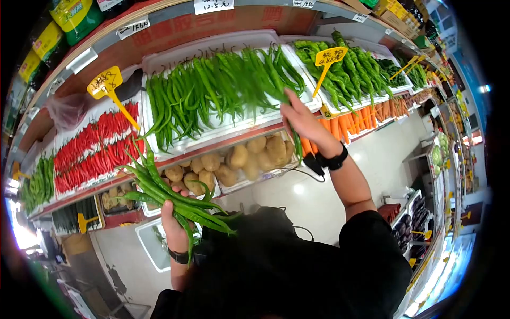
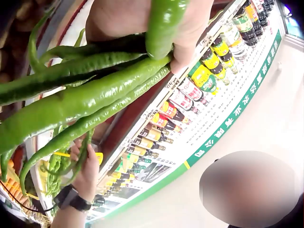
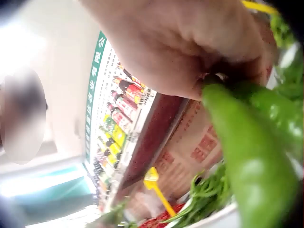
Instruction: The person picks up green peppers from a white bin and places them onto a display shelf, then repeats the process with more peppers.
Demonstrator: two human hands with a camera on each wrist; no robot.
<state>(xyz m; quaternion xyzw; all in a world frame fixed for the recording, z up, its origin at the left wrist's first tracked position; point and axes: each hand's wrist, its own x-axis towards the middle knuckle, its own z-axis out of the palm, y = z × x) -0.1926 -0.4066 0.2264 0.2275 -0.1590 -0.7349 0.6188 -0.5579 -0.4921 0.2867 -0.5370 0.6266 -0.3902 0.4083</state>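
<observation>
A bunch of long green peppers (image 1: 175, 204) lies across the left hand (image 1: 174, 226), whose fingers curl round it in front of the potato trays. In the left wrist view the left hand (image 2: 142, 23) grips the same peppers (image 2: 85, 99) close up. The right hand (image 1: 303, 119) is over the front right edge of the tray of long green peppers (image 1: 207, 90), with peppers hanging from it. Close up in the right wrist view, the right hand (image 3: 190, 47) has its fingers curled round green peppers (image 3: 251, 156).
Red chillies (image 1: 95, 154) fill a tray on the left. Wrinkled green peppers (image 1: 361, 69) and carrots (image 1: 345, 125) are at the right, and potatoes (image 1: 239, 158) sit below the pepper tray. Yellow price signs (image 1: 330, 56) stand among the trays. Bottles (image 2: 180, 99) line the shelf above.
</observation>
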